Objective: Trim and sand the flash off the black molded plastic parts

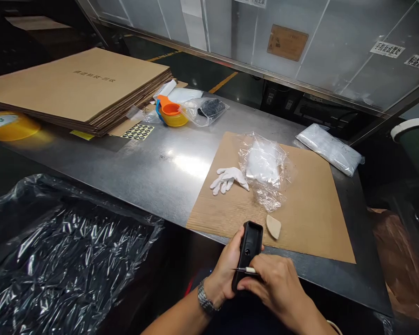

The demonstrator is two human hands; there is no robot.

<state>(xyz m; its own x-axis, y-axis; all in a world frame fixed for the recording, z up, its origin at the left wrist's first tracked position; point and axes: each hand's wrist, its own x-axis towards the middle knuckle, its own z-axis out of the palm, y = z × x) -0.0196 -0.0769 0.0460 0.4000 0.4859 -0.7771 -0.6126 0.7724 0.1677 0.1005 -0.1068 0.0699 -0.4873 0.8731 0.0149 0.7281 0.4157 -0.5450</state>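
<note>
A black elongated part (252, 239) with a hollow upper end and a small round hole is held upright-slanted at the table's front edge. My left hand (226, 267) wraps round it from the left, a metal watch on the wrist. My right hand (277, 279) is closed on a thin pointed tool (247, 270) with a white handle, its tip pointing left across the black part. Just beyond, on a cardboard sheet (310, 218), lie a beige wedge-shaped piece (273, 227), a white glove (228, 179) and a clear bag with white contents (263, 163).
Stacked flat cardboard (80, 88) stands at the back left, near yellow tape (10, 125). An orange and yellow tape dispenser (172, 114) and a bagged dark item (211, 109) lie beyond. A plastic packet (330, 148) is at right; black plastic sheeting (66, 260) fills the lower left.
</note>
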